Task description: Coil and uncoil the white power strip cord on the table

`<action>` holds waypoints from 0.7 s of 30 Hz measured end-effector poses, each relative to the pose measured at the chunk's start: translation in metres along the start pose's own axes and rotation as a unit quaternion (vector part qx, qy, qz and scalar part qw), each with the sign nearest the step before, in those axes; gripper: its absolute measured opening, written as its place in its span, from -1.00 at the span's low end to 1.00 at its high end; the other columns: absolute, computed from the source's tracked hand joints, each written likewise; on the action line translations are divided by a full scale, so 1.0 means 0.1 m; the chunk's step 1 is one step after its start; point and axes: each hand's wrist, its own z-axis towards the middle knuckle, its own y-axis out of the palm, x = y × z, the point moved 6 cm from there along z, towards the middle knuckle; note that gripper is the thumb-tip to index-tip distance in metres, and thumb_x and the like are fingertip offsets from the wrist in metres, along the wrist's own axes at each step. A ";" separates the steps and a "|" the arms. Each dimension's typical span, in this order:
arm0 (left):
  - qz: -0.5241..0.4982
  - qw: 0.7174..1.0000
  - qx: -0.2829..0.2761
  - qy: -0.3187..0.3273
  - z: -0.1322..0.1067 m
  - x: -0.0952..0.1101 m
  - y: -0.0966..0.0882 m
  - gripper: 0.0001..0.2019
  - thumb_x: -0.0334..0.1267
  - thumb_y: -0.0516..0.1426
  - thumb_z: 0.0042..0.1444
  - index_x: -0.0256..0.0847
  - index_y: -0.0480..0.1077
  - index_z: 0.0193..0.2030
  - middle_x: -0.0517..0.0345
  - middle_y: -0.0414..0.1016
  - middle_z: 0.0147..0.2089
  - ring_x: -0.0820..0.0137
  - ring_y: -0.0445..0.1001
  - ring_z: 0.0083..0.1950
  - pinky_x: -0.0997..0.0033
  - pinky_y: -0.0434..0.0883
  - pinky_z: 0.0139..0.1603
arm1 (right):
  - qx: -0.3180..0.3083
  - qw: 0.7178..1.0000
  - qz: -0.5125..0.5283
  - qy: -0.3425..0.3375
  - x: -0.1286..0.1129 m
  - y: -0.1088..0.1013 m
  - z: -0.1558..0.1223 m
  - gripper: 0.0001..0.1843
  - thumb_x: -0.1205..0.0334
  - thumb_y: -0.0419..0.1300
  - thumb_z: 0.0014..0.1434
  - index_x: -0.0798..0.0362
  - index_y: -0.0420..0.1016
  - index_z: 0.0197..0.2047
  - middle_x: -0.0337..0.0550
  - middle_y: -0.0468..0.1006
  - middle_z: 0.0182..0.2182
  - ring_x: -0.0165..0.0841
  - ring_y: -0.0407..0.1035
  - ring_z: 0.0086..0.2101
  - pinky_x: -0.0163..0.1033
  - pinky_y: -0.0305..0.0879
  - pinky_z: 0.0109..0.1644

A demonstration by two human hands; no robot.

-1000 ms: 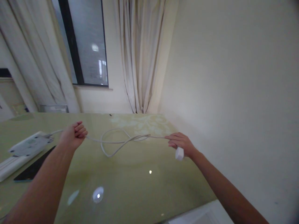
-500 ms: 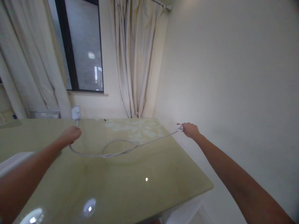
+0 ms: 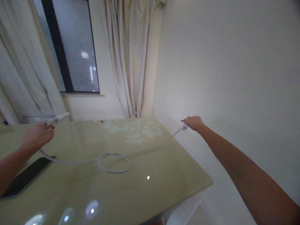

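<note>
You are working over one glossy, yellowish-green table (image 3: 117, 193). One dark, flat device (image 3: 28, 176) is lying toward its left side. One cord (image 3: 114, 172) is stretching across the middle: white, slim, smooth, curling into a single loose loop; whether that loop is touching the tabletop, I cannot tell. Your left hand (image 3: 38, 136) is clasping the cord with curled fingers, just beside one blurred white end piece (image 3: 62, 116). Your right hand (image 3: 194, 123) is pinching one white plug (image 3: 184, 127), dark marks showing on its face. Farther back, two pale curtains (image 3: 130, 62) are hanging beside one dark-framed window (image 3: 75, 47).
</note>
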 end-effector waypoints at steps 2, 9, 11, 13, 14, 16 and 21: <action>0.036 0.999 0.008 -0.030 0.03 0.18 0.16 -0.88 -0.25 0.29 -0.06 -0.12 0.42 -0.49 0.29 0.22 -0.68 0.31 0.18 -0.52 0.37 0.10 -0.30 | 0.028 0.999 0.017 -0.018 -0.34 -0.21 0.13 -0.55 0.07 -0.02 0.60 -0.14 0.60 0.33 0.19 0.65 0.16 -0.05 0.57 0.15 -0.06 0.37 0.09; -0.098 0.995 -0.015 0.007 -0.01 1.16 0.65 -0.77 -0.10 0.38 0.00 -0.23 0.60 -0.33 0.33 0.35 -0.61 0.42 0.29 -0.50 0.39 0.16 -0.44 | 0.143 0.981 0.083 -0.100 -1.26 -1.13 0.51 -0.25 -0.22 -0.29 0.60 -0.04 0.62 0.22 0.12 0.63 0.16 -0.15 0.53 0.13 -0.19 0.33 0.03; -0.135 0.988 -0.071 0.034 -0.03 1.40 0.81 -0.74 -0.10 0.37 0.03 -0.26 0.63 -0.27 0.34 0.35 -0.59 0.47 0.25 -0.53 0.40 0.15 -0.46 | 0.178 0.967 0.121 -0.132 -1.45 -1.35 0.59 -0.32 -0.20 -0.20 0.60 0.00 0.63 0.20 0.12 0.64 0.14 -0.16 0.53 0.10 -0.20 0.32 0.02; -0.139 0.972 -0.157 0.107 -0.08 1.64 0.98 -0.70 -0.03 0.36 0.05 -0.26 0.67 -0.24 0.27 0.44 -0.52 0.46 0.31 -0.50 0.40 0.18 -0.46 | 0.209 0.951 0.180 -0.138 -1.59 -1.53 0.66 -0.41 -0.14 -0.10 0.60 0.04 0.65 0.15 0.12 0.65 0.12 -0.17 0.53 0.07 -0.21 0.33 0.02; -0.132 0.960 -0.195 0.150 -0.12 1.74 1.06 -0.68 0.00 0.35 0.06 -0.23 0.68 -0.23 0.23 0.49 -0.47 0.44 0.35 -0.48 0.40 0.20 -0.45 | 0.217 0.942 0.215 -0.138 -1.66 -1.60 0.69 -0.46 -0.10 -0.04 0.59 0.04 0.66 0.11 0.10 0.66 0.11 -0.16 0.53 0.07 -0.20 0.33 0.03; -0.107 0.941 -0.224 0.230 -0.24 1.88 1.19 -0.72 0.00 0.31 0.09 -0.17 0.68 -0.26 0.13 0.57 -0.37 0.38 0.43 -0.44 0.37 0.27 -0.41 | 0.206 0.914 0.302 -0.174 -1.88 -1.69 0.72 -0.59 -0.03 0.09 0.55 0.01 0.69 0.05 0.03 0.68 0.10 -0.18 0.53 0.08 -0.21 0.36 0.05; -0.111 0.963 -0.100 0.226 -0.50 1.76 1.29 -0.63 -0.07 0.36 0.01 -0.15 0.53 -0.06 0.10 0.59 -0.29 0.29 0.51 -0.40 0.35 0.35 -0.34 | 0.141 0.794 0.485 -0.337 -2.66 -1.73 0.48 -0.64 -0.07 0.21 0.47 0.02 0.67 0.02 -0.15 0.72 -0.19 -0.30 0.58 -0.17 -0.24 0.47 -0.10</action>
